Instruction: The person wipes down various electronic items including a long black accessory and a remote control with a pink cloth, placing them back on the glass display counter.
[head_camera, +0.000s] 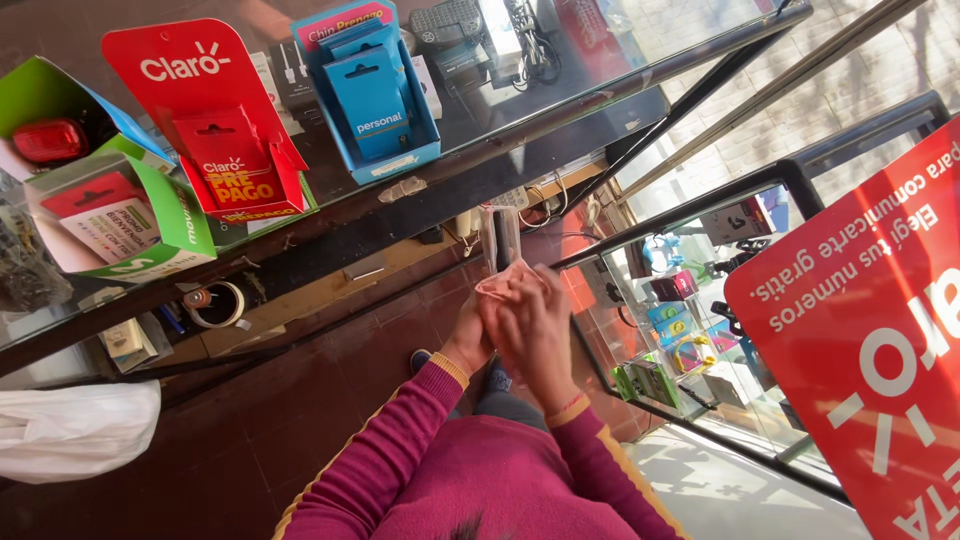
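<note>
My fingers are closing around a small, thin clear plastic sleeve (503, 262) with a pinkish lower part, and I am holding it up in front of my chest, just below the edge of the counter. My right hand (540, 335) is lying over the near side, fingers curled and pressed onto the sleeve's pinkish end. My left hand (476, 338) is sitting against it from the other side, mostly hidden behind the right, so I cannot tell how its fingers are set. Both wrists are coming out of magenta knitted sleeves with yellow-trimmed cuffs (455, 375).

Past the hands, the dark glass-topped shop counter (560, 100) is running across the view. On it are standing a blue cardboard display box of blue hanging cards (372, 95), a red cardboard display stand with red cards (215, 125), and a green and white cardboard box (130, 215). A roll of tape (218, 304) is lying on the shelf under the counter, and a white plastic bag (75, 428) is resting at the far left. To my right, a glass showcase of small colourful accessories (680, 330) is standing beside a large red printed panel (870, 330).
</note>
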